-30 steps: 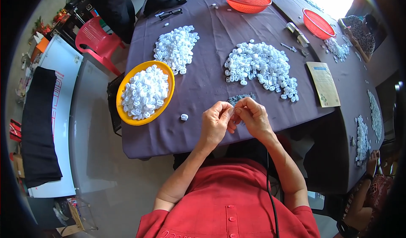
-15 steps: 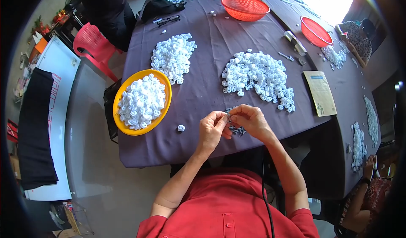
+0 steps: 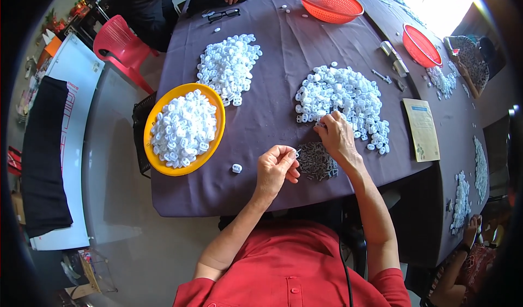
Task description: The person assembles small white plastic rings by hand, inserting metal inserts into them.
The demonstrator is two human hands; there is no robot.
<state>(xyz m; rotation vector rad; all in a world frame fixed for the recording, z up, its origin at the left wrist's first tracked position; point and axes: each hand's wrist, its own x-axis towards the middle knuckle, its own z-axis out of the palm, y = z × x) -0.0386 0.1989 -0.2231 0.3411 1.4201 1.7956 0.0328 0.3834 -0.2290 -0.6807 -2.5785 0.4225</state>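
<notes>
My left hand (image 3: 275, 166) is closed in a pinch over the table's near edge, with a tiny pale piece just showing at the fingertips; its kind is too small to tell. My right hand (image 3: 339, 137) reaches to the near edge of a heap of small white plastic pieces (image 3: 343, 94), its fingers bent together; whatever they hold is hidden. Between and below the hands lies a pile of small grey screw-like pins (image 3: 315, 162), partly behind the right wrist. One white plastic piece (image 3: 237, 168) lies alone to the left of my left hand.
At the left, a yellow bowl (image 3: 219, 130) holds more white pieces, with another white heap (image 3: 229, 67) behind it. Red baskets (image 3: 331, 6), glasses (image 3: 224, 14), a brown envelope (image 3: 422, 130) and a metal tool (image 3: 393, 58) lie on the dark cloth. Other people work around the table.
My right hand has left my left hand and moved up to the white heap, uncovering the grey pins. At the far left, another person's hand has come onto the black item.
</notes>
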